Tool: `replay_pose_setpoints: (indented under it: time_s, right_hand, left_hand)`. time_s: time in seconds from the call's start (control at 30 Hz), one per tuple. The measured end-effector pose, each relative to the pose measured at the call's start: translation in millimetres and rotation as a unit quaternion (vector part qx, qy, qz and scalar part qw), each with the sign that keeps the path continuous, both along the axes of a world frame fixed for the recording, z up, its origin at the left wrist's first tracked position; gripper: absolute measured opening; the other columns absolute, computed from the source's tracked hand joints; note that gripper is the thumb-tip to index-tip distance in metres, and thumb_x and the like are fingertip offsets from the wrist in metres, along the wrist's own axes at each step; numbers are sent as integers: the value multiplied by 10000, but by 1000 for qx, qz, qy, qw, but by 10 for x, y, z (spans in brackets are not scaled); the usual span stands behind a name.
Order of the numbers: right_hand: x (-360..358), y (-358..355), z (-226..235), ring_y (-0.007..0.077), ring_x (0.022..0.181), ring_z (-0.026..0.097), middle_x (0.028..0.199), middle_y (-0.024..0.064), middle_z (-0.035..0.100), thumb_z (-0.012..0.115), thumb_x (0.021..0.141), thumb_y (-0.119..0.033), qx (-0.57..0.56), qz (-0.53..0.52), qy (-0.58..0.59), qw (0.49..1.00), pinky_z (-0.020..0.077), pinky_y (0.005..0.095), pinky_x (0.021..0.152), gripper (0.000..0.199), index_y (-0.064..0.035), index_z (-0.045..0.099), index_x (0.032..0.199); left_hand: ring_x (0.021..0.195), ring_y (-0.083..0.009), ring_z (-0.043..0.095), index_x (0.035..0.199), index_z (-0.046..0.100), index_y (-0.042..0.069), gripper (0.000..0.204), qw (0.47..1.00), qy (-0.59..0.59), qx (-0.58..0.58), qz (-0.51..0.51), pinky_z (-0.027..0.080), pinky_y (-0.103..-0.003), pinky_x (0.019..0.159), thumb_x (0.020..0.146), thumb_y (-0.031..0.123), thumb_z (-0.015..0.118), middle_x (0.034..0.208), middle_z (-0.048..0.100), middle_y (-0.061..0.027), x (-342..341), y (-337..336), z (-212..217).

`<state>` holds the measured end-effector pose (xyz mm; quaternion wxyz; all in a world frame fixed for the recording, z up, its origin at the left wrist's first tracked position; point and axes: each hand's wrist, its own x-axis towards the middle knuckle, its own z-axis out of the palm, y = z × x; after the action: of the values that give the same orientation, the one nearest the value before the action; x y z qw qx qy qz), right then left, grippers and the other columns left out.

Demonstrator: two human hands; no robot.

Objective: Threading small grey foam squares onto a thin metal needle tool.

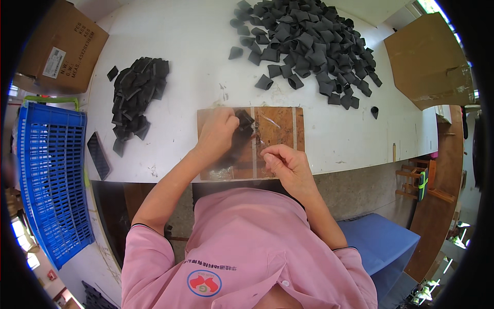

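My left hand [220, 131] is over the brown board [278, 139] with its fingers closed at the edge of a dark, soft-looking black piece [244, 122]. That piece is blurred, and my fingers hide part of it. Lower down, near the board's right side, my right hand [290, 167] has its fingers curled, thumb and forefinger close together. Whatever sits between those fingertips, if anything, is too small to tell. Pale strips run across the board, and a scrap of clear film [220, 173] lies at its near left corner.
A large heap of curled black tube-like pieces [314, 46] covers the far right of the white table [190, 77]. Flatter black pieces [136, 92] are piled at the left, near a dark phone-like slab [98, 155]. Cardboard boxes [77, 46], a blue crate [54, 180] and a blue stool [381, 242] stand around.
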<state>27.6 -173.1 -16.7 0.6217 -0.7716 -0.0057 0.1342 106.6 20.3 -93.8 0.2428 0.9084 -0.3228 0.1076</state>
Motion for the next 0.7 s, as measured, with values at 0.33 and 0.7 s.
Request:
replay_pose_setpoints:
  time_s: [0.33, 0.7]
  right_hand:
    - [-46, 304, 190, 190, 564, 544, 748, 90, 555, 591, 797, -97, -95, -36, -239, 966, 431, 270, 499, 139, 10, 566, 882]
    - [-40, 164, 210, 78, 722, 531, 833, 54, 579, 578, 834, -84, 298, -45, 119, 946, 457, 217, 650, 181, 24, 535, 972]
  left_hand:
    - [715, -92, 507, 868, 555, 22, 85, 608, 501, -594, 161, 434, -251, 698, 835, 100, 557, 819, 565, -23, -563, -89, 779]
    - [757, -89, 523, 933, 533, 21, 143, 608, 554, -567, 37, 436, -223, 644, 850, 137, 539, 864, 556, -29, -924, -162, 989]
